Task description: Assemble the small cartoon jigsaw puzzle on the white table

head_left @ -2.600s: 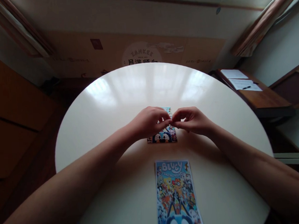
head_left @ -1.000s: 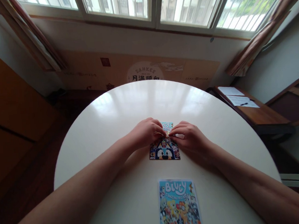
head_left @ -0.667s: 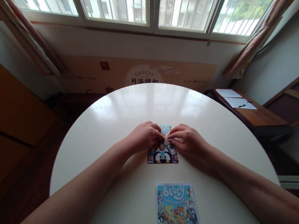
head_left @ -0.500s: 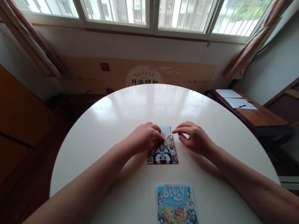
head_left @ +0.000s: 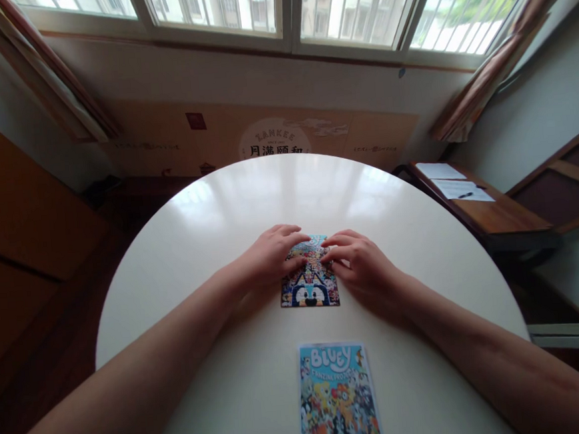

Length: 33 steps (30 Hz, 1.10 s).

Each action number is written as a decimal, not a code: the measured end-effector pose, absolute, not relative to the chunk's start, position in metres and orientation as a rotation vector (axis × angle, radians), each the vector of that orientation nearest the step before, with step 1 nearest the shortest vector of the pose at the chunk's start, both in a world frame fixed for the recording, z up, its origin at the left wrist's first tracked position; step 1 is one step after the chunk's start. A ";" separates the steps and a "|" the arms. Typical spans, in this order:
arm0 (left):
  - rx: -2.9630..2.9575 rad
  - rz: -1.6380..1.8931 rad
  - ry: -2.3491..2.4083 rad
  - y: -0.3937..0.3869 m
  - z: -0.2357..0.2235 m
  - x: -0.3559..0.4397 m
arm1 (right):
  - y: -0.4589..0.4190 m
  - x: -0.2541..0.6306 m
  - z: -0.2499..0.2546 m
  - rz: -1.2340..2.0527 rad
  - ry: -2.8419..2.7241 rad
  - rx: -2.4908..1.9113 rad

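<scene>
A small jigsaw puzzle [head_left: 310, 294] with a cartoon dog face along its near edge lies flat on the white round table [head_left: 183, 265]. My left hand [head_left: 276, 253] rests over its left side, fingers spread and thumb on the pieces. From the other side, my right hand [head_left: 360, 257] reaches in, with its fingertips on the puzzle's right edge and its fingers apart. Both hands partly cover the upper picture; no loose piece shows in either. Closer to me lies a matching "Bluey" picture sheet [head_left: 338, 397], its lower end cut off by the frame.
A wooden side table [head_left: 510, 216] with papers [head_left: 462, 188] and a dark pen stands at the right. Beyond the round table are a printed cardboard panel [head_left: 152, 131] and barred windows. An orange-brown cabinet [head_left: 12, 199] is at the left.
My right hand has moved left onto the puzzle's right edge. My left fingers have spread and straightened, uncovering more of the middle. The camera view has shifted slightly.
</scene>
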<state>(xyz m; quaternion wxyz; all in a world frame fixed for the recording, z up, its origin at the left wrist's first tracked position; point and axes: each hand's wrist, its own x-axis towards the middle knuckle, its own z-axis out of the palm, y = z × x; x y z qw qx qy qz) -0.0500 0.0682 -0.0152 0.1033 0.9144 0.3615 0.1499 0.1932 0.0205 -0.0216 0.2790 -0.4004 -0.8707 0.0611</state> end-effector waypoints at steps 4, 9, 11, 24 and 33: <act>2.625 0.325 1.248 0.066 -0.020 -0.043 | 0.018 0.191 -0.020 0.157 -2.324 -1.111; 2.595 0.184 1.360 0.054 -0.021 -0.024 | 0.018 0.191 -0.022 0.213 -2.290 -1.129; 2.609 0.122 1.381 0.046 -0.019 -0.017 | 0.019 0.193 -0.024 0.274 -2.253 -1.121; 2.696 0.006 1.217 0.014 -0.019 0.008 | 0.046 0.229 -0.029 0.377 -1.656 -1.270; 2.673 0.144 1.210 0.015 -0.027 0.006 | 0.044 0.226 -0.032 0.367 -1.603 -1.341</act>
